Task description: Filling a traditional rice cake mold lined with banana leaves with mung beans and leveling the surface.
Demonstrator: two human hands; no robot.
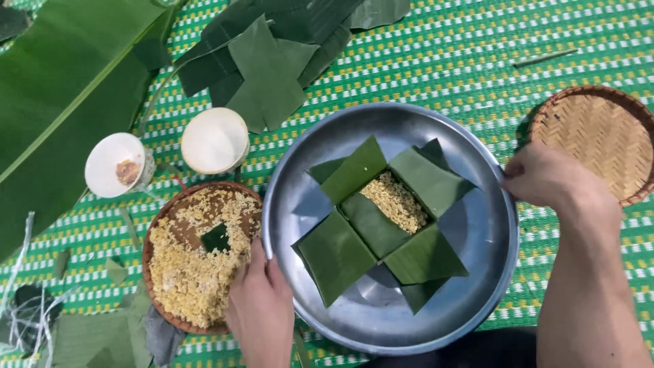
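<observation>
Metal tray (477, 232): left hand (260, 310) and right hand (545, 176) clasp opposite rims; leaf parcel (381, 221) between; rice basket (194, 272) touching left hand.

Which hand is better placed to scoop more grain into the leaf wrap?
Left, probably. The left hand rests at the metal tray rim right beside the grain basket. The right hand grips the far rim, away from it.

Beneath me lies a green woven mat (436, 61) with white and yellow checks, evenly lit throughout.
</observation>
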